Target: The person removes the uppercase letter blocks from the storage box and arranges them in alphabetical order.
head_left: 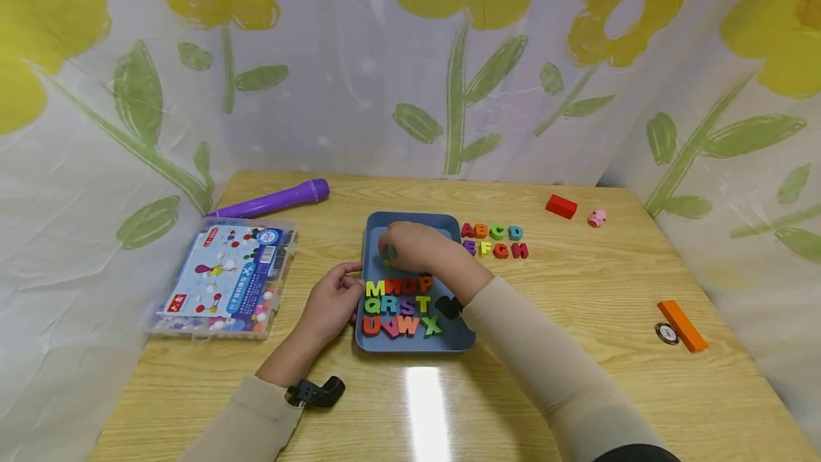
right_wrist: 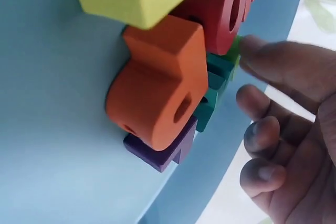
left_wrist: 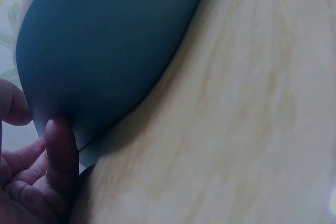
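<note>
— Under the right hand [head_left: 410, 244], inside the blue tray [head_left: 449, 339], a green letter [head_left: 388, 254] was pinched, mostly hidden.
— Left hand [head_left: 330, 301]?
— Fingers were rested open against the tray's edge; a plastic box [head_left: 224, 276] was set beside it on the counter [head_left: 577, 291].

A light wooden bench [head_left: 577, 305] with pale grain runs out ahead of my grips and to both sides of them. Beyond my grips, at the bench's far edge, hangs a white sheet [head_left: 359, 77] printed with big yellow flowers and green stems and leaves; it wraps round to my left and right as well, creased in places. A bright glare of light [head_left: 426, 412] lies on the bench just nearer me than my grips.
</note>
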A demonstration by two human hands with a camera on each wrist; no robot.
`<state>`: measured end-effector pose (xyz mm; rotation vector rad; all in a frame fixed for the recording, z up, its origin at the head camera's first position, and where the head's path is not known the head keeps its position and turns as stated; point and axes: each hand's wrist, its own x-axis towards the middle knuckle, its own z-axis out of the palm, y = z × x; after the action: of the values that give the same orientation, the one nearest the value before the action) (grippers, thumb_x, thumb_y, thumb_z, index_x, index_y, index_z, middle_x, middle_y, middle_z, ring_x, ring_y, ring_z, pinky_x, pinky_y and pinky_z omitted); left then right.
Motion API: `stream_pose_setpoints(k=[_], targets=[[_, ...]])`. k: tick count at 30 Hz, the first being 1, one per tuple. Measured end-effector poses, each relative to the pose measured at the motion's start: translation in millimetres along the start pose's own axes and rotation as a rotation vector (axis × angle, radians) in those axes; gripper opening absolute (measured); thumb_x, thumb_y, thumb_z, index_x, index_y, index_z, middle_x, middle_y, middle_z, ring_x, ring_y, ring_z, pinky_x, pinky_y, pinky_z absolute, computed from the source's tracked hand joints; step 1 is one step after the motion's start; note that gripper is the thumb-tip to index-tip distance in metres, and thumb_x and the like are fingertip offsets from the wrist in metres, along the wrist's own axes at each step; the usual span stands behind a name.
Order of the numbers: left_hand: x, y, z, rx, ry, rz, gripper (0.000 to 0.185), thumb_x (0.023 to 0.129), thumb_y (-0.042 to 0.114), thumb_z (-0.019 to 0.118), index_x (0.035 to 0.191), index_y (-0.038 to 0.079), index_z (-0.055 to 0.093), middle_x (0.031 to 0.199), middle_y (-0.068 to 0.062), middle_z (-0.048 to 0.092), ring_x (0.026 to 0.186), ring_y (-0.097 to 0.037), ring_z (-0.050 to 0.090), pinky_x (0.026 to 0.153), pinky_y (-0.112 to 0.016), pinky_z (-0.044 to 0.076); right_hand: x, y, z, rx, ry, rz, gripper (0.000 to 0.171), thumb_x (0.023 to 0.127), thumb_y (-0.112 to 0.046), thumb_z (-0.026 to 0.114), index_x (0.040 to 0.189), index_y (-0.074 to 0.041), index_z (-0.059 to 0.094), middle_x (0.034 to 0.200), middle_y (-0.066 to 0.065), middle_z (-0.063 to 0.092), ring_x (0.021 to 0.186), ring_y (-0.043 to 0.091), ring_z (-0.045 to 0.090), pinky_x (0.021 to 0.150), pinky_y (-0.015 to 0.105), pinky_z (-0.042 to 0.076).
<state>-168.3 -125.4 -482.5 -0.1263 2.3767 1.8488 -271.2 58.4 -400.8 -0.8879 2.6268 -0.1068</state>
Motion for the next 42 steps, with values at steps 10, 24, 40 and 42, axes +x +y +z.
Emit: stream_pose_setpoints(k=[10,24,40,42], targets=[[0.4,-1.5,0.4,-0.009,0.004,-0.007,0.041,0.107,0.019,0.061,0.147,0.011,0.063,0.105,-0.014,0.07,0.068,-0.018,0.063,0.06,-0.031,0.058,3,3,9,-0.009,0.014,0.073,0.039,0.1,-0.035,0.08,0.131,-0.013,0.076,0.131,0.005,0.071,0.114,0.02,0.067,0.103,0.041,0.06],[2.2,-2.0,1.1,-0.018,0.003,0.014,0.04,0.107,0.018,0.061,0.146,0.01,0.063,0.103,-0.014,0.069,0.066,-0.018,0.061,0.058,-0.03,0.057,-7,9,3,0.034,0.066,0.055,0.031,0.101,-0.034,0.08,0.125,-0.014,0.077,0.122,0.004,0.071,0.104,0.019,0.065,0.097,0.04,0.06],[0.1,0.3,0.8,0.023,0.006,-0.004,0.043,0.108,0.021,0.061,0.149,0.011,0.062,0.106,-0.013,0.069,0.068,-0.018,0.061,0.061,-0.03,0.057,-115,116,-1,0.181,0.242,0.271,0.032,0.098,-0.017,0.083,0.124,0.0,0.076,0.111,0.014,0.074,0.097,0.028,0.065,0.093,0.048,0.059],[0.5,0.0,1.7,0.012,0.001,-0.002,0.043,0.108,0.02,0.061,0.149,0.01,0.062,0.106,-0.014,0.069,0.068,-0.018,0.061,0.06,-0.03,0.057,-120,123,9,0.209,0.214,0.286,0.029,0.098,-0.014,0.083,0.122,0.0,0.076,0.107,0.014,0.073,0.093,0.027,0.063,0.089,0.047,0.058]])
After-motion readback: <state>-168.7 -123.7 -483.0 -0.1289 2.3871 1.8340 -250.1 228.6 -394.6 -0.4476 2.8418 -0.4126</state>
